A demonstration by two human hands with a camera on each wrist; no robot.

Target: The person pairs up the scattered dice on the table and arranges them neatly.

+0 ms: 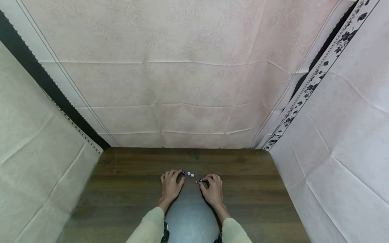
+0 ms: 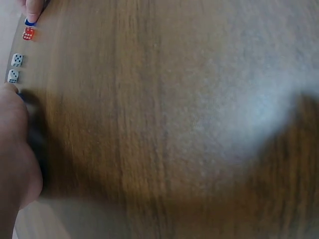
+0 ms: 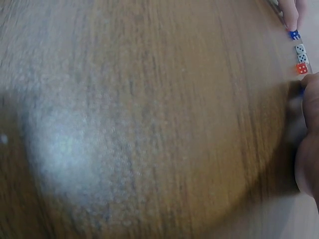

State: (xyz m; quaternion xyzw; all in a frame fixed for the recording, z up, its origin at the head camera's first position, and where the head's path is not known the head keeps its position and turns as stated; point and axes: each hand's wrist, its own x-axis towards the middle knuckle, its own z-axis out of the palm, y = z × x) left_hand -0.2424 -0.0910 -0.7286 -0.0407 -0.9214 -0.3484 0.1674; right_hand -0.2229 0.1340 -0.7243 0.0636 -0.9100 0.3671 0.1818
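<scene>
My left hand [image 1: 171, 185] rests at the left end of a small group of dice, its thumb and index finger curled at a blue die [image 1: 183, 173]. A red die [image 1: 181, 169] shows just beyond those fingertips. Between the hands sit two white dice, a left one [image 1: 188, 173] and a right one [image 1: 192, 175], with dark pips. With thumb and index finger my right hand [image 1: 212, 189] pinches another blue die [image 1: 201, 180]. Just left of it lies a second red die [image 1: 196, 182]. In the left wrist view the thumb hides most of the left blue die.
The dice lie on a brown wood-grain table [image 1: 127, 189], whose far edge meets a hanging pale patterned cloth [image 1: 194, 84]. White cloths hang along the left and right sides. A bright glare spot lies on the tabletop between the forearms.
</scene>
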